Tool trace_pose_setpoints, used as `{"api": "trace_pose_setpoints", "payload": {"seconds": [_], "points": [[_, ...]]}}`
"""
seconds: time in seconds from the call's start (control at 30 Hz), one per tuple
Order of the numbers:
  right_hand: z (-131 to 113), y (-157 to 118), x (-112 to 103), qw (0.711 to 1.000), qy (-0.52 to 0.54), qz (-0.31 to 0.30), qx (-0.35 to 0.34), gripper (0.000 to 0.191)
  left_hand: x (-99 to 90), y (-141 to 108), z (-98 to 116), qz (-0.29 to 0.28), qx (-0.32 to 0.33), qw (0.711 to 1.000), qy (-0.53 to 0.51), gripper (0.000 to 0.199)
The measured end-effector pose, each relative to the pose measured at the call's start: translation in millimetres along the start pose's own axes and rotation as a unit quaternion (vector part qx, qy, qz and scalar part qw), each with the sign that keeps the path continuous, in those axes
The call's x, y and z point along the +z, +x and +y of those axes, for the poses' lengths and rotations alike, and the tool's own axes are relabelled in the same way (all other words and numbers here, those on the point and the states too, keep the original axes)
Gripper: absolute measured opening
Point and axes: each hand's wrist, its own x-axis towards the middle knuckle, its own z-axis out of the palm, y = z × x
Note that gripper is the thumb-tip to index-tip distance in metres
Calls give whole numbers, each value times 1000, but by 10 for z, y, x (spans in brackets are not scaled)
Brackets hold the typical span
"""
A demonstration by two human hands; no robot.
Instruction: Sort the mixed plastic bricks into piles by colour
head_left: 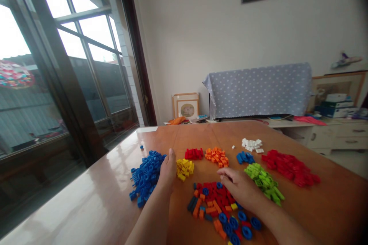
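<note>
My left hand [168, 166] stands on edge against the right side of a large heap of blue building blocks [148, 174], fingers straight and together, holding nothing that I can see. Over the far right edge of a mixed pile of red, orange and blue blocks [211, 199] is my right hand [238, 185]. Its fingers are bent towards the thumb; whatever may be between them is hidden. Between my hands, farther off, are small heaps of yellow blocks [185, 168], red blocks [194, 154] and orange blocks [217, 156].
Right of my right hand lie lime-green blocks [263, 180], a small blue group [245, 157], white blocks [252, 145] and a large red heap [290, 166]. All rest on a glossy brown table [109, 199]. A lone blue piece [142, 147] sits at the far left.
</note>
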Motion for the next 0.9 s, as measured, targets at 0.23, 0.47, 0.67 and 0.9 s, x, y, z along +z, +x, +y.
{"api": "trace_pose_setpoints", "payload": {"seconds": [0.23, 0.47, 0.67, 0.9], "points": [[3, -5, 18, 1000, 1, -1, 2, 31, 10, 30, -15, 25, 59, 994, 92, 77], [-29, -10, 13, 1000, 6, -9, -4, 30, 101, -93, -1, -38, 217, 904, 367, 71], [-56, -5, -3, 1000, 4, -3, -15, 27, 206, -118, 2, -73, 234, 870, 427, 63], [-57, -5, 6, 1000, -7, -4, -18, 27, 251, -92, -58, -84, 234, 863, 439, 49]]}}
